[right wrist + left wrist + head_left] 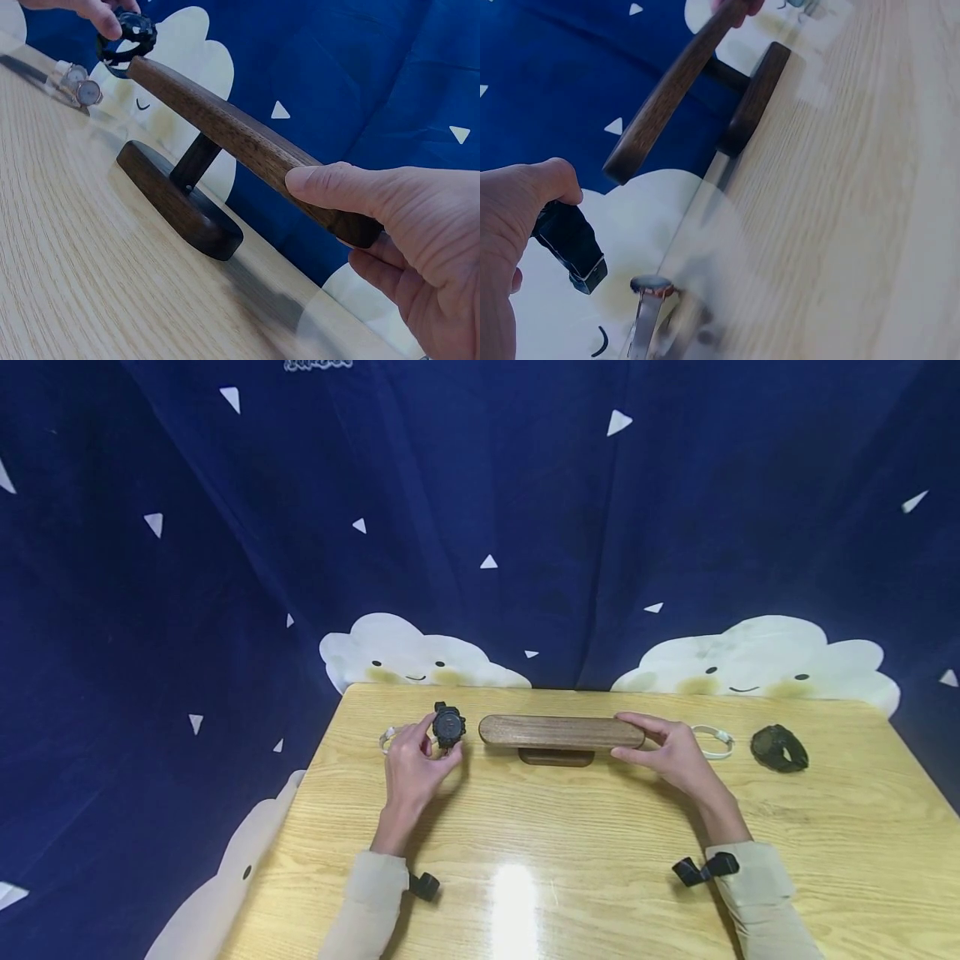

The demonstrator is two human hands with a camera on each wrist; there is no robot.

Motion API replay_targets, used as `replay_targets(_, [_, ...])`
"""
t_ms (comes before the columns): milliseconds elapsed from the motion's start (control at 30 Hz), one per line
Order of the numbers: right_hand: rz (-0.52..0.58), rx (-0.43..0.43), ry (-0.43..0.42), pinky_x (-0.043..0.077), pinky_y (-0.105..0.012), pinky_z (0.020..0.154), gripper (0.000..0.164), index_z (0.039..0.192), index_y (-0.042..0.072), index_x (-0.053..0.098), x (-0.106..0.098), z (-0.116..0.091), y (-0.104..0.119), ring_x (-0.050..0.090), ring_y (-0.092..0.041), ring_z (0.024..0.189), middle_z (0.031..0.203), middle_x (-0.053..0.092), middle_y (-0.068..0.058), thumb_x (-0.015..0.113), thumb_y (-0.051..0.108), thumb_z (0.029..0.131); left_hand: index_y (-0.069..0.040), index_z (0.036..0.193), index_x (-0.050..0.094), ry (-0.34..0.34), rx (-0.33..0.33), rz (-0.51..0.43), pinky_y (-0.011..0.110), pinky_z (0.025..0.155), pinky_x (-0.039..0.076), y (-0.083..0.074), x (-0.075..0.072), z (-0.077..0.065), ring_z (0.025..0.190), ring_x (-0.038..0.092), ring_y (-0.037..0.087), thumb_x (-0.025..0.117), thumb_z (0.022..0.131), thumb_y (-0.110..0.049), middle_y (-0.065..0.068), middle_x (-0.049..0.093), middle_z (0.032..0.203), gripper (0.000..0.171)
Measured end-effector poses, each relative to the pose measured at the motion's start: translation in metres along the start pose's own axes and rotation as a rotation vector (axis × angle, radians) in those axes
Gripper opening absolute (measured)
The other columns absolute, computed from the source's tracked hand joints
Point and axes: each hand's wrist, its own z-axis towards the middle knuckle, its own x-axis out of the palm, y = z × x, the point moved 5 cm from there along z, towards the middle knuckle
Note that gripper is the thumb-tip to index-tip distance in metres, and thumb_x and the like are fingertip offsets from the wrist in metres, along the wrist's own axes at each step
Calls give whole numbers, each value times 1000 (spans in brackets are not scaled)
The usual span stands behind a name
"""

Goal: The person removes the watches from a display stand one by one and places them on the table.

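Observation:
In the head view my left hand (411, 770) pinches a black wristwatch (448, 727) between thumb and fingers, its dial facing up. The watch is held just off the left end of a dark wooden T-bar stand. That stand has a long rounded bar (555, 732) on a short post above a smaller base (555, 758). My right hand (678, 762) grips the bar's right end, thumb on the near side and fingers on the far side. From the right wrist, the thumb shows against the bar (225, 131), and the base (180, 199) rests on the table.
A pale-strapped watch (386, 741) lies beside my left hand; two watch faces (88, 92) show there from the right wrist. Beyond my right hand are a white-strapped watch (716, 743) and a black watch (780, 749). A blue curtain (480, 485) hangs behind the wooden table (600, 843).

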Motion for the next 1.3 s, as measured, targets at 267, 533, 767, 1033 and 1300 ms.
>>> replay_targets(267, [6,4,4,44,-7,99,57,137,12,70,2,1,1,58,-31,133,139,67,-12,90,23,85,3,122,73,3,-21,6,51,107,52,12,-15,-8,64,50,17,96,71,-28,9,61,67,64])
replay_targets(533, [11,4,9,48,-8,95,57,137,11,70,1,1,2,59,-37,131,139,66,-14,90,22,85,3,121,73,-19,-13,17,51,103,55,21,-30,-17,63,51,17,96,69,-21,8,59,64,61])
replay_targets(767, [15,6,12,45,-7,97,58,137,11,70,1,0,1,57,-38,134,141,65,-14,90,23,84,2,121,74,-15,-48,75,37,61,48,27,-42,-25,63,49,17,95,70,-20,7,58,65,60])
replay_targets(1033, [20,11,18,45,-6,97,58,138,12,69,1,0,2,57,-37,135,141,65,-14,90,25,85,3,116,75,-63,-89,149,37,57,44,44,-58,-33,64,49,21,94,68,-21,6,57,65,56])
replay_targets(1300, [24,2,14,48,-9,95,58,137,11,69,1,0,1,62,-21,129,140,66,-15,90,23,85,4,115,75,-48,-82,250,41,57,46,62,-65,-45,62,52,24,94,66,-22,10,59,66,58])
